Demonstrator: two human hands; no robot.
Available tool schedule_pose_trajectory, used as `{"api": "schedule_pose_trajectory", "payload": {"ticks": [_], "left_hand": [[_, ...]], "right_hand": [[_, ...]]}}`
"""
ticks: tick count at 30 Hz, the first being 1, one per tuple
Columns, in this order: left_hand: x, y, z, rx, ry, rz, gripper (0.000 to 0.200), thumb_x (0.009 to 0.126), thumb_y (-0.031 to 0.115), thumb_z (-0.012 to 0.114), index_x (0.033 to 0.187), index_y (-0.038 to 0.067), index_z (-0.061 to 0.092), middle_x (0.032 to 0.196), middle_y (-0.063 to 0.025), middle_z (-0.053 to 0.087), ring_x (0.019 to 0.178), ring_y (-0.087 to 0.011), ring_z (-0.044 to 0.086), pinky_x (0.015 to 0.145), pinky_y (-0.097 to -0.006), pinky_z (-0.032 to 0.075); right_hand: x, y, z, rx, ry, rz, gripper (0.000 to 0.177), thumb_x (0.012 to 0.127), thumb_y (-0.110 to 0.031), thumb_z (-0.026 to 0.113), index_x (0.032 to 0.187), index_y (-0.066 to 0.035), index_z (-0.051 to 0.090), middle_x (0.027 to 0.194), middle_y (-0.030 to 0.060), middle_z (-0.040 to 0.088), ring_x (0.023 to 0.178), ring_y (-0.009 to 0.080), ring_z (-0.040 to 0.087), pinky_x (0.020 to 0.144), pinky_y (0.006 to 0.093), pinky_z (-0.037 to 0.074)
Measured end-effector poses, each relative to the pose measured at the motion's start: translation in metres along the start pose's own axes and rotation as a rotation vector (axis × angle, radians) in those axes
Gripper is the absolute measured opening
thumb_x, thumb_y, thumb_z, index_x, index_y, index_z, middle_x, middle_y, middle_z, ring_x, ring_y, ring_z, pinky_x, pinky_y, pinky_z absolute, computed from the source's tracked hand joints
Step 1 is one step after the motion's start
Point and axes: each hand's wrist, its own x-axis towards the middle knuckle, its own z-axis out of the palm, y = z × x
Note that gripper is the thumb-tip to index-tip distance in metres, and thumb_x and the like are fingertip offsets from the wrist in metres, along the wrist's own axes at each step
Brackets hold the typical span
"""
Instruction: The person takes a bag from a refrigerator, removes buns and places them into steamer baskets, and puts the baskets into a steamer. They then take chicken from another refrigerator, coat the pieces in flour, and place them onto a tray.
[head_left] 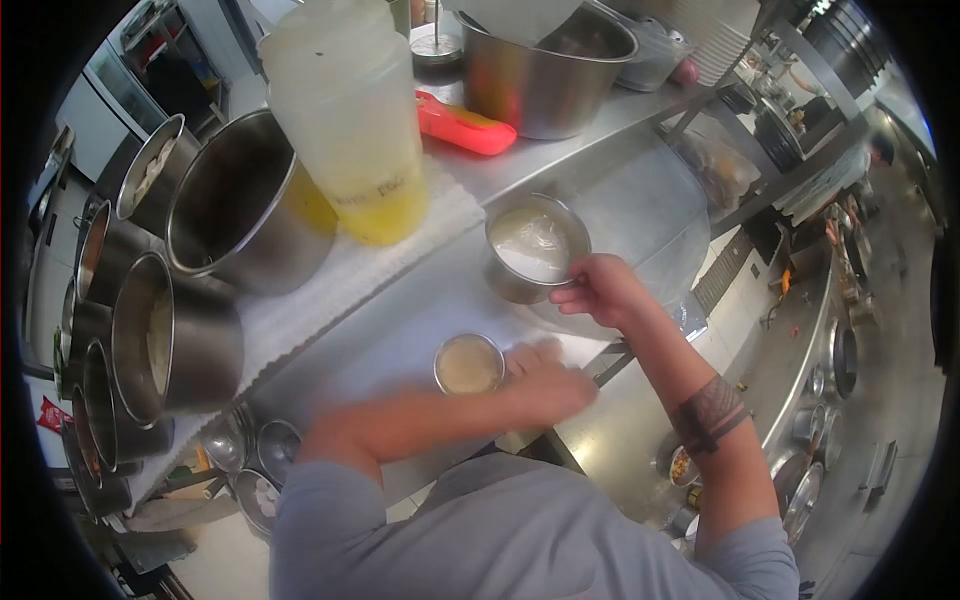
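My right hand (605, 290) is closed on the near right rim of a round metal container (515, 282). Pale contents under clear plastic film (535, 243) show inside that container. My left hand (548, 390) is smeared by motion, its fingers beside a smaller round metal cup (468, 364) with a beige filling. Both containers are at the steel worktop (385, 365), below the raised shelf.
On the shelf to the left stand a tall translucent container (350, 130) with yellow contents and several steel pots (205, 340). A red-orange handled item (465, 130) lies near a large steel pot (545, 85). Cookware lines a counter (740, 410) at right.
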Motion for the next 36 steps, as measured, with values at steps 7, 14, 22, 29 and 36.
{"api": "schedule_pose_trajectory", "payload": {"ticks": [7,14,22,29,36], "left_hand": [[-0.075,0.023,-0.086,-0.569,0.583,-0.098,0.022,0.09,0.017,0.072,0.11,0.008,0.068,0.086,-0.0064,0.066,0.076,-0.0234,0.066,0.074,-0.039,0.056],[-0.142,-0.117,-0.156,-0.794,0.58,-1.158,0.032,0.099,0.032,0.065,0.119,0.007,0.067,0.095,-0.0055,0.066,0.082,-0.0137,0.065,0.077,-0.032,0.055],[-0.028,-0.206,-0.107,-0.508,0.174,-1.094,0.045,0.096,0.039,0.062,0.12,0.002,0.072,0.112,-0.0176,0.075,0.1,-0.0304,0.071,0.089,-0.0453,0.052],[-0.019,-0.231,-0.059,-0.31,0.255,-0.936,0.032,0.09,0.026,0.062,0.104,0.001,0.078,0.109,-0.0258,0.074,0.101,-0.0392,0.073,0.091,-0.0476,0.054],[-0.047,-0.256,-0.016,-0.249,0.258,-0.951,0.032,0.09,0.025,0.06,0.107,0.002,0.076,0.11,-0.0248,0.074,0.106,-0.0399,0.071,0.096,-0.0471,0.053]], "right_hand": [[0.038,0.049,0.012,0.036,0.026,0.079,0.03,0.097,-0.008,0.051,0.117,0.013,0.05,0.103,0.0227,0.063,0.08,0.0359,0.076,0.065,0.0436,0.066],[0.052,0.097,0.009,0.273,0.018,0.116,0.025,0.096,-0.003,0.051,0.116,0.011,0.046,0.109,0.0226,0.057,0.085,0.039,0.075,0.068,0.0431,0.068],[0.048,0.096,0.021,0.474,0.15,0.07,0.03,0.097,-0.001,0.046,0.124,0.011,0.039,0.112,0.0256,0.056,0.096,0.0392,0.073,0.072,0.0443,0.068],[0.067,0.098,0.009,0.533,0.151,0.055,0.03,0.097,0.0,0.045,0.125,0.01,0.039,0.11,0.025,0.057,0.093,0.0379,0.073,0.071,0.0432,0.068],[0.078,0.08,0.022,0.564,0.253,0.002,0.022,0.096,-0.001,0.041,0.115,0.009,0.044,0.107,0.026,0.059,0.083,0.0365,0.074,0.062,0.0431,0.068]]}}
